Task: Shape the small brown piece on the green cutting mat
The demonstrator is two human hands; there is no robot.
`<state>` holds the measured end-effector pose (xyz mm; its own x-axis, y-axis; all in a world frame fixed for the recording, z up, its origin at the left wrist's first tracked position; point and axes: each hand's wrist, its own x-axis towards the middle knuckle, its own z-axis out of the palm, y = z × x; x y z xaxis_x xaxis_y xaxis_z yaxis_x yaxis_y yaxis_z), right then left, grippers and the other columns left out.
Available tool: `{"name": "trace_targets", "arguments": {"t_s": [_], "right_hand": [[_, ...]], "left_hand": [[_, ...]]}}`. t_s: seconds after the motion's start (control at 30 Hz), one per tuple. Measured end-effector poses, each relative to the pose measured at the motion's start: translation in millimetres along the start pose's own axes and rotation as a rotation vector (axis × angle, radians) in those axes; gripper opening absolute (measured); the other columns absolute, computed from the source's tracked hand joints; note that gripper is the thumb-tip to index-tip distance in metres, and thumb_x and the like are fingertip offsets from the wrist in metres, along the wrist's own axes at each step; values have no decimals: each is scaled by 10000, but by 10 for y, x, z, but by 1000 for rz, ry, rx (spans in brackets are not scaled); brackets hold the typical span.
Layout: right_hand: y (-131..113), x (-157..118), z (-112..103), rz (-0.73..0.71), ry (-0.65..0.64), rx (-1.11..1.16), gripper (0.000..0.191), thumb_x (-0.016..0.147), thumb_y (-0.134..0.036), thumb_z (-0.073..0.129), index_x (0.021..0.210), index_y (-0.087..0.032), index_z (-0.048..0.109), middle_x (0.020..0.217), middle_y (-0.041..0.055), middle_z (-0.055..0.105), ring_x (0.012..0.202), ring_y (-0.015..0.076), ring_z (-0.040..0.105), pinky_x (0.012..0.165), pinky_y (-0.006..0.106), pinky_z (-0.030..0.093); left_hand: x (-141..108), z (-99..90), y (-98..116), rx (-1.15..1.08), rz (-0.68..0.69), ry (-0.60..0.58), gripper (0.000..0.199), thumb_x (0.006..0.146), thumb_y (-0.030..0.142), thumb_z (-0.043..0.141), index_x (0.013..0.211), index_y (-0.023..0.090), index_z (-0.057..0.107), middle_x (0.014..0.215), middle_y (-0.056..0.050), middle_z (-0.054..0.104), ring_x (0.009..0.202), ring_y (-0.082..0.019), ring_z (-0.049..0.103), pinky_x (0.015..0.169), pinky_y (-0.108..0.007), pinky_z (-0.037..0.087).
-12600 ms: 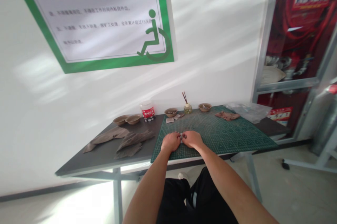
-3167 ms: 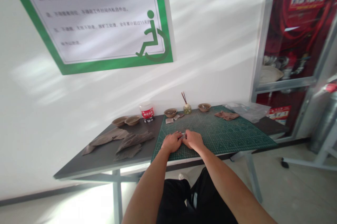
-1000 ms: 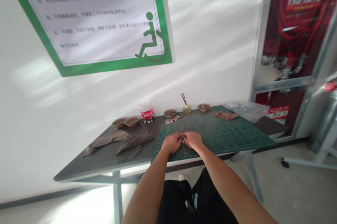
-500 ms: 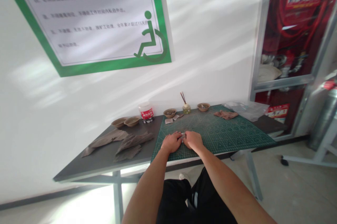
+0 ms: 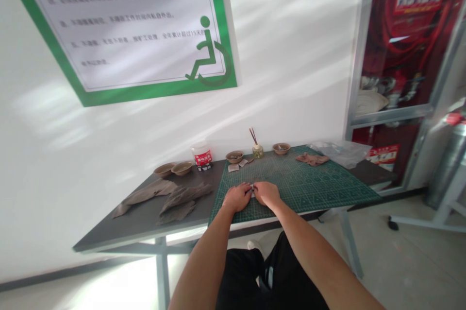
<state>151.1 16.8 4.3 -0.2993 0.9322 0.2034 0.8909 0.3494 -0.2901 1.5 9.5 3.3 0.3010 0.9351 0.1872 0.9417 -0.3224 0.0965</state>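
Small pale piece, too small to identify, sits mid-mat at the near edge of the green cutting mat, pinched between the curled fingertips of the left hand and right hand, both closed on it and resting on the mat. Left of the mat on the grey table lie rough brown wood pieces; along the far edge sit pulp bowls, a red-labelled plastic tub and a small jar with sticks, with a brown scrap far right on the mat.
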Motion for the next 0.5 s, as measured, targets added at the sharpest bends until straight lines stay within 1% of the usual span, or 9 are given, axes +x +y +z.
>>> {"name": "trace_targets", "arguments": {"t_s": [0.1,0.2,0.37,0.5], "right_hand": [[2,-23,-23,-36,-24,1,357,850,-380,293,997,-271,600,981,44,622,926,164,539,748,254,344],[1,-37,-22,-48,-31,9,346,832,-387,321,988,-266,605,969,43,623,930,169,536,759,258,342],[-7,-35,-11,44,10,6,326,835,-349,328,929,-213,609,914,71,631,889,182,555,730,268,356],[-3,-30,-10,46,11,8,318,845,-340,320,928,-212,599,909,73,629,888,176,556,724,265,355]], "left_hand": [[-4,-7,9,-4,-2,0,376,848,396,287,1168,344,479,1296,63,432,1248,-167,297,1003,-363,286],[-6,-9,14,-5,3,5,374,850,389,283,1161,343,486,1291,65,437,1245,-164,303,998,-357,294],[-14,-27,33,-5,-13,-1,379,849,386,287,1162,322,492,1300,50,428,1247,-176,300,1001,-373,288],[-22,-45,51,-4,-25,-14,379,847,391,296,1166,326,489,1308,53,417,1246,-179,303,1008,-370,278]]}}
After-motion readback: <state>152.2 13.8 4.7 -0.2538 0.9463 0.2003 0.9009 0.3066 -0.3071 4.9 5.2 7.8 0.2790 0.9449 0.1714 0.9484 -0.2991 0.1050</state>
